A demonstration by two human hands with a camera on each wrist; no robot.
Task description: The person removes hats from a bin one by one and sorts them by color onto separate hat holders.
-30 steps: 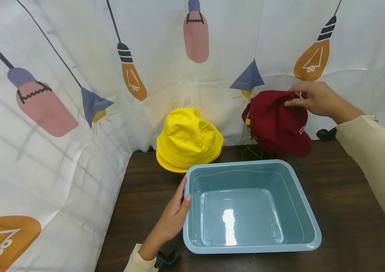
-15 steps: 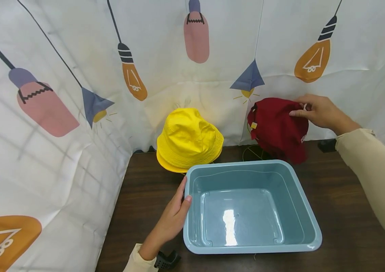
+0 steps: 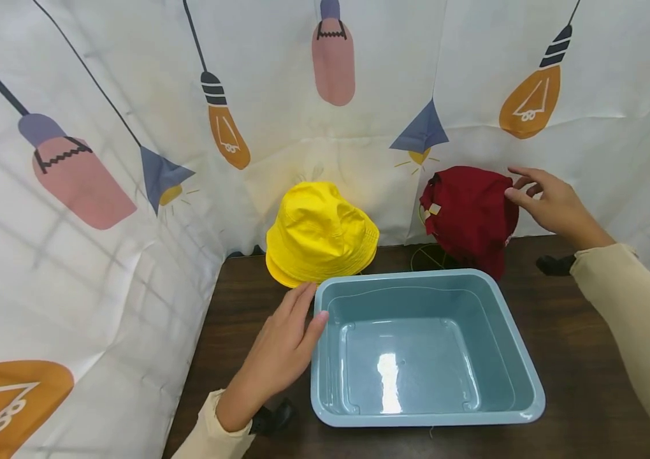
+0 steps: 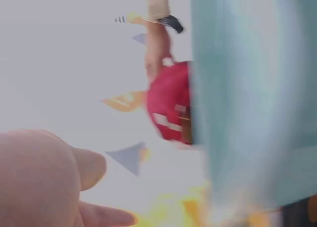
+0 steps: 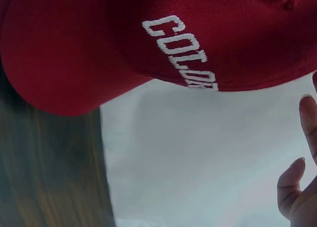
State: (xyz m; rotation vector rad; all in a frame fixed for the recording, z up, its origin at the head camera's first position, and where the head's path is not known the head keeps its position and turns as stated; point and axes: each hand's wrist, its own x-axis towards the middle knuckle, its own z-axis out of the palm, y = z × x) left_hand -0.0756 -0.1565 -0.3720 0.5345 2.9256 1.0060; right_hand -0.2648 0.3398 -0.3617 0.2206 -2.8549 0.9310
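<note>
A dark red baseball cap (image 3: 471, 213) hangs on a wire stand (image 3: 428, 256) at the back right; white letters on its front show in the right wrist view, on the cap (image 5: 218, 34). Beside its crown is my right hand (image 3: 554, 201), thumb and fingers parted with nothing between them. My left hand (image 3: 276, 344) is at the left rim of a light blue plastic basin (image 3: 427, 420), fingers stretched toward a yellow bucket hat (image 3: 322, 233). The left wrist view is blurred and shows the basin wall (image 4: 247, 98) close up.
The dark wooden table (image 3: 583, 357) extends to the right of the basin. A white curtain (image 3: 279, 76) printed with lamps and bulbs closes off the back and left side. The basin stands just in front of both hats.
The cap has come down onto the stand and my right hand has let go of it, drawing off to the right. My left hand has loosened from the basin rim and moved toward the yellow hat.
</note>
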